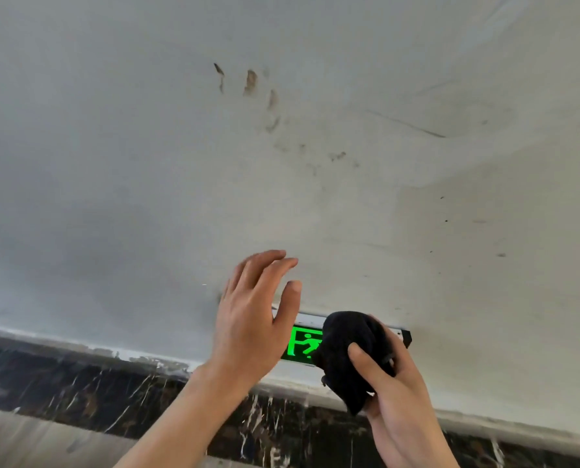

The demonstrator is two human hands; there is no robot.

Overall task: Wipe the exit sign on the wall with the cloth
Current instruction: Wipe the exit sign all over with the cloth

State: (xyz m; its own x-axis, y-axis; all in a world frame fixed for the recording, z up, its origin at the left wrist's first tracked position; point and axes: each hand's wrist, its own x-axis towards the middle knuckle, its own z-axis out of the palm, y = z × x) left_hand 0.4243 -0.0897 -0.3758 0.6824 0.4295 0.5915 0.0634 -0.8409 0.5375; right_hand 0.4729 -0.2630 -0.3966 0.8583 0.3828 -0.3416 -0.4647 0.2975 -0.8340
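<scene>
A lit green exit sign (302, 344) with a running-figure symbol sits low on the white wall (146, 163), just above the dark skirting. My right hand (396, 396) is shut on a bunched black cloth (349, 352), which presses against the sign's right part and hides it. In front of the sign's left end, my left hand (254, 319) is raised with fingers spread and holds nothing. Only the middle of the sign shows between my hands.
The wall carries brown smudges (251, 82) like fingermarks above the sign and thin dark scratches (406, 125) to the right. A black marble skirting (79, 383) with white veins runs along the bottom of the wall.
</scene>
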